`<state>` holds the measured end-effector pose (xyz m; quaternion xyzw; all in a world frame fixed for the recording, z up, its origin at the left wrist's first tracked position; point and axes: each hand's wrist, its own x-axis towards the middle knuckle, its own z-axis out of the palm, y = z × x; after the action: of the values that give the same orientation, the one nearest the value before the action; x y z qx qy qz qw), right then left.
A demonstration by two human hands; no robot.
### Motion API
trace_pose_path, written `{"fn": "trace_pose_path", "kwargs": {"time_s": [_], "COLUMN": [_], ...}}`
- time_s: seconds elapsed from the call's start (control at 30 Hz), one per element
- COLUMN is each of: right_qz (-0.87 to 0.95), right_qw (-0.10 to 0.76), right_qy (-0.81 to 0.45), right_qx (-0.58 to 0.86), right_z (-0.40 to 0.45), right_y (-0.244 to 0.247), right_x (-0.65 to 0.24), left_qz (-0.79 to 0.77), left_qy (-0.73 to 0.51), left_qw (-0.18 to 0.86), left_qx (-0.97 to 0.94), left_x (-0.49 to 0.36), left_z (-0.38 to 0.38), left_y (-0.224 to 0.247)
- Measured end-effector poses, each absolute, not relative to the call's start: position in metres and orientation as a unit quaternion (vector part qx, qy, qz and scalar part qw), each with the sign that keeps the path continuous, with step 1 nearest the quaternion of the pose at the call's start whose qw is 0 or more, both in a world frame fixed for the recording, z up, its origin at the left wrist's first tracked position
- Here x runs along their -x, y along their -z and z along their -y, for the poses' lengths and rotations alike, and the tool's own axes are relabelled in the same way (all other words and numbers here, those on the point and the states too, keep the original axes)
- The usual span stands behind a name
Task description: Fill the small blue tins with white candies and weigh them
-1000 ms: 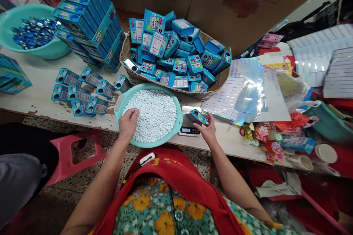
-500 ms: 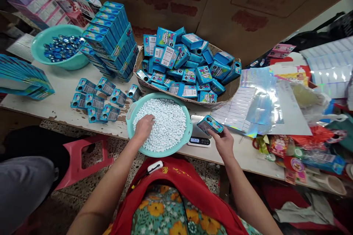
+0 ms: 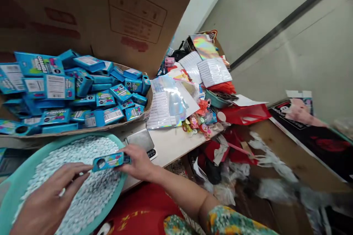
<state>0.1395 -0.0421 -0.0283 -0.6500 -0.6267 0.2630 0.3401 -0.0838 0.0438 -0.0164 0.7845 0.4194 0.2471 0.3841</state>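
My right hand [image 3: 137, 161] grips a small blue printed candy box [image 3: 111, 161] by its right end, over the teal basin [image 3: 123, 180]. The box lies on its side, and a round dark hole shows at its left end. My left hand [image 3: 51, 196] is at the left of the box, thumb and fingers pinched together, their tips close to the hole. Something small and white, like one of the candies, shows between them. Beneath both hands the basin is filled with small white candies [image 3: 91, 198].
A cut-down carton [image 3: 150, 108] heaped with blue boxes stands behind the basin. A digital scale [image 3: 140, 140] sits right of it. Shiny sticker sheets [image 3: 161, 108] and bagged sweets lie farther right. A big cardboard box [image 3: 91, 14] rises behind; plastic bags litter the floor.
My view has swung right and closer. My right hand brought the box from above the scale to over the basin, and my left hand came up out of the candies towards it.
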Motion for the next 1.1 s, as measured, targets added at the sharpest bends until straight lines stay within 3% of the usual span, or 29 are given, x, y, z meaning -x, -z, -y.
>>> {"fn": "trace_pose_path", "kwargs": {"time_s": [0.13,0.33,0.6,0.77,0.9,1.1], "right_qz": [0.655,0.659,0.603,0.607,0.612,0.631], "right_qw": [0.31,0.29,0.412,0.407,0.395,0.405], "right_qy": [-0.258,-0.246,-0.318,-0.341,-0.344,-0.367], "right_qx": [0.639,0.649,0.605,0.592,0.593,0.55], "right_z": [0.046,0.044,0.046,0.037,0.033,0.017], "right_y": [0.029,0.034,0.032,0.035,0.032,0.027], "right_x": [-0.128,-0.128,-0.118,-0.103,-0.092,-0.067], "left_qz": [-0.249,-0.225,-0.418,-0.441,-0.435,-0.377], "left_qy": [-0.273,-0.265,-0.269,-0.334,-0.346,-0.185], "left_qw": [0.303,0.309,0.403,0.398,0.334,0.33], "left_qx": [-0.878,-0.885,-0.769,-0.732,-0.761,-0.846], "left_x": [0.064,0.061,0.063,0.071,0.089,0.126], "left_z": [-0.044,-0.046,-0.036,-0.028,-0.026,-0.029], "left_y": [0.029,0.034,-0.025,-0.021,-0.022,-0.033]}}
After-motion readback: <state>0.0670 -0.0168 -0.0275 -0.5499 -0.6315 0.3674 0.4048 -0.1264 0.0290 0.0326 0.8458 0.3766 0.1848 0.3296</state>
